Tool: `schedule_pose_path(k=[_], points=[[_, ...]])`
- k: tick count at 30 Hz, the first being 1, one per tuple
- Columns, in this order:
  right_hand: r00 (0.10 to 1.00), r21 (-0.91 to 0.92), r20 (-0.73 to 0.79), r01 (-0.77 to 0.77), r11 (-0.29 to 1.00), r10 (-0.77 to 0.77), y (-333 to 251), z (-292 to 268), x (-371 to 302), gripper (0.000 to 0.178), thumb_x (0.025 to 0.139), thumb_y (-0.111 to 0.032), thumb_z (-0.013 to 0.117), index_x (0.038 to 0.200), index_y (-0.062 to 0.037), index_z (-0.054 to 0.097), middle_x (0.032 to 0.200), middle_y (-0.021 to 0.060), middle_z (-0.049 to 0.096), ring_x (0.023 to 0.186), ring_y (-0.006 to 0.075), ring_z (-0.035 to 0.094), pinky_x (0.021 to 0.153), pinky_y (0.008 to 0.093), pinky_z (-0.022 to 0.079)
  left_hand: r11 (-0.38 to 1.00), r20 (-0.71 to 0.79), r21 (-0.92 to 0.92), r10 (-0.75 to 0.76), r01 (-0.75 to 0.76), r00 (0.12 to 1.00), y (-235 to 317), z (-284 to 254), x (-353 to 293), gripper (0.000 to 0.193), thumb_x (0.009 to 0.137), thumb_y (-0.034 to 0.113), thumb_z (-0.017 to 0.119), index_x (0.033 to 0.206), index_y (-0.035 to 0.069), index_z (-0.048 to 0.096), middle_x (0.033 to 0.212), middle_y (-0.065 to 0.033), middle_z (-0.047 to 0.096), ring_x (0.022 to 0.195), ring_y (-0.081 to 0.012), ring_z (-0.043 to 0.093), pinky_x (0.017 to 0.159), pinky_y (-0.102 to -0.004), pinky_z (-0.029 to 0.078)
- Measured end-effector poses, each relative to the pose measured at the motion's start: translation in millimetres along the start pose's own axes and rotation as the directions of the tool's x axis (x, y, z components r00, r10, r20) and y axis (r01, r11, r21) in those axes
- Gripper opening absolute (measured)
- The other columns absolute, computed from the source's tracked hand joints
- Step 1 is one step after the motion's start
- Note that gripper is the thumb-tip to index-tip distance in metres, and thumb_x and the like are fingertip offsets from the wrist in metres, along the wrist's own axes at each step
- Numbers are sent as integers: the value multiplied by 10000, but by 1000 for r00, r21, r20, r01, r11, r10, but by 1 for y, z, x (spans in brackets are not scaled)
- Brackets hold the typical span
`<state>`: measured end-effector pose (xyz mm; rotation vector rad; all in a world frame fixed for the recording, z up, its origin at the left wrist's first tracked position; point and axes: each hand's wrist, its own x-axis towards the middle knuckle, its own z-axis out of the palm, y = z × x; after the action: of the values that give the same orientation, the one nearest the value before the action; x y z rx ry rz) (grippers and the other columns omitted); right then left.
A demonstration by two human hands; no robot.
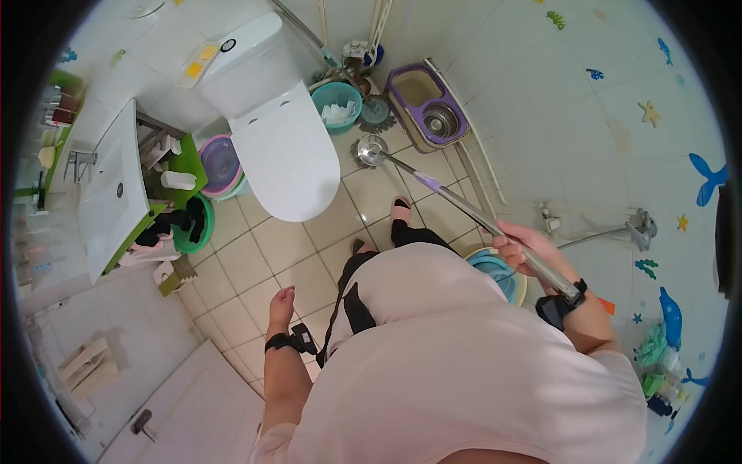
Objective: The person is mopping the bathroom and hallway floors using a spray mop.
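My right hand is wrapped round the metal handle of a spin mop. From the hand the handle slants down and away to the left, with a lilac section near its lower end. Its round mop head with grey strands rests on the tiled floor, between the toilet and the purple mop bucket. My left hand hangs at my left side, fingers curled in, with nothing visible in it. Both wrists wear black bands with small devices.
A white toilet with its lid down stands ahead. Beside it are a teal bin and a second mop. Basins sit under the sink at left. A blue basin is by my right leg.
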<state>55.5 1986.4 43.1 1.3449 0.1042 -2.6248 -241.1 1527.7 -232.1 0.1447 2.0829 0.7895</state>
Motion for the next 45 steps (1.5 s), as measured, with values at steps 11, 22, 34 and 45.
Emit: schedule_pose_path(k=[11,22,34,45], points=[[933,-378,-260,139,915,-249,22,43,-78,123,876,-120,440,784,-55,391,623,26,437,393,62,376,289,189,283,999,86,-13,-48,49,995,-61,31,28,361,816,320,540,1014,25,605,955,-128,632,904,-223,586,795,-312,443],[895,-553,-274,154,819,-353,3,65,-134,239,903,-222,408,729,-58,403,516,5,393,343,46,338,265,172,271,998,-13,-1,-68,68,998,-2,35,37,386,823,347,519,1011,21,608,883,-98,616,838,-208,561,756,-313,433],[923,-591,-317,-12,807,-218,-123,-12,-72,120,861,-167,480,818,-62,441,599,7,476,409,38,404,302,166,304,985,-55,-22,-173,172,983,45,99,19,347,829,303,539,1005,12,609,900,-95,640,850,-164,579,770,-282,438],[923,-727,-379,-250,640,-70,-204,-89,-48,409,843,-188,495,1208,-49,377,632,-11,504,438,49,442,363,202,359,990,-69,-142,-26,16,997,137,191,-5,304,853,252,519,1038,24,599,972,-102,631,923,-185,577,821,-283,430]])
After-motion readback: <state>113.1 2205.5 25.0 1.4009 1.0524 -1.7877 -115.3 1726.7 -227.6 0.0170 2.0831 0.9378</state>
